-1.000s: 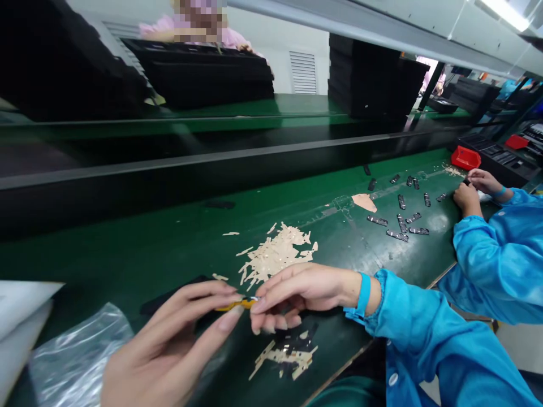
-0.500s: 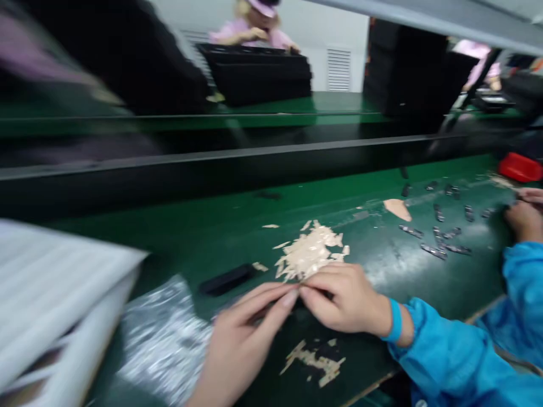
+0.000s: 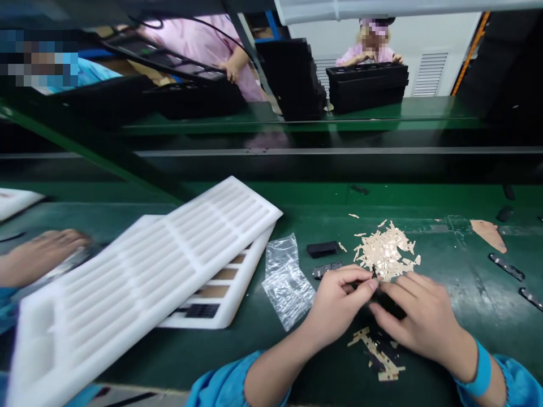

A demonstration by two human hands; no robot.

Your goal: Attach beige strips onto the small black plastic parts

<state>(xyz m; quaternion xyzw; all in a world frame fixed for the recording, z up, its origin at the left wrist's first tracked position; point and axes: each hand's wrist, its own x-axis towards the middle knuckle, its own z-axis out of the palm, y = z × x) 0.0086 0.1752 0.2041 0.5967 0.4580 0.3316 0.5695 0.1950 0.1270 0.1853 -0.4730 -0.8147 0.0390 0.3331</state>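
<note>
My left hand (image 3: pixel 339 302) pinches a small dark part (image 3: pixel 374 272) between thumb and fingertips, just in front of a pile of small cream pieces (image 3: pixel 386 251). Close on its right, my right hand (image 3: pixel 424 316) has its fingers bent and thumb apart from them, with dark space between; whether it holds anything is hidden. Below the hands lie more cream strips and dark bits (image 3: pixel 379 356). A black block (image 3: pixel 322 249) and a dark slotted part (image 3: pixel 326 270) rest left of the pile, beside a clear plastic bag (image 3: pixel 286 282).
Two white slotted trays (image 3: pixel 161 254) overlap on the left of the green table. Another worker's hand (image 3: pixel 46 254) is beyond them. At right lie dark parts (image 3: pixel 507 267) and a tan scrap (image 3: pixel 488 234). People and stacks of black trays (image 3: pixel 367 87) stand across the bench.
The view has swung left, bringing the white trays fully into sight and moving the pile and hands rightward. My right hand's thumb and fingers have spread apart from their pinch.
</note>
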